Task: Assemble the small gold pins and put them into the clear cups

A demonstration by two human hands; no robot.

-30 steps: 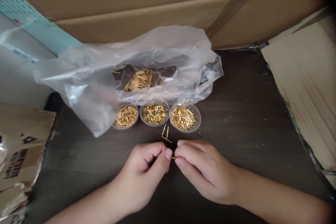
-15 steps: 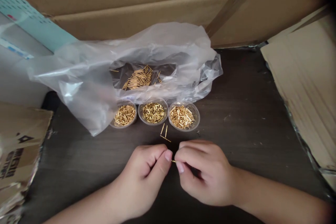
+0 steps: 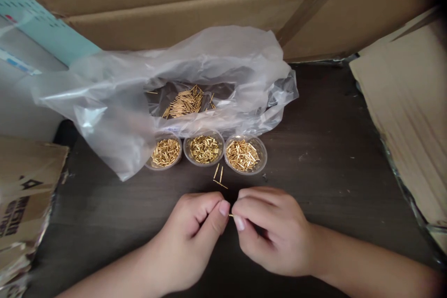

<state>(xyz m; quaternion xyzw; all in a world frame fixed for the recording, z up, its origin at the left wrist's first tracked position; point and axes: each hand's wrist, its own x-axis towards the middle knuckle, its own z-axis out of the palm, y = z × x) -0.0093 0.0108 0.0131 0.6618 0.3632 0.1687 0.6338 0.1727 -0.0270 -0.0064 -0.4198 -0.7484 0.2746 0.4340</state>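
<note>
My left hand (image 3: 202, 237) and my right hand (image 3: 272, 230) are closed in pinches, thumb against forefinger, with their tips almost meeting. A thin gold-coloured metal pin (image 3: 231, 215) shows in the small gap between them; the fingers hide most of it. Just beyond my hands, three loose gold pins (image 3: 220, 175) lie on the dark table (image 3: 314, 149). Past those stand three round clear tubs in a row: the left tub (image 3: 165, 152), the middle tub (image 3: 204, 149) and the right tub (image 3: 243, 154) all hold many small gold metal pieces.
Behind the tubs a clear plastic bag (image 3: 237, 56) lies open, with long gold pins (image 3: 185, 102) inside. A big cardboard box (image 3: 174, 4) walls off the back. More cardboard stands at the right (image 3: 405, 116) and the left (image 3: 31, 186).
Both hands keep nearly the same pinch around the pin. The view has shifted very slightly; the tubs, bag and loose pins stay where they were.
</note>
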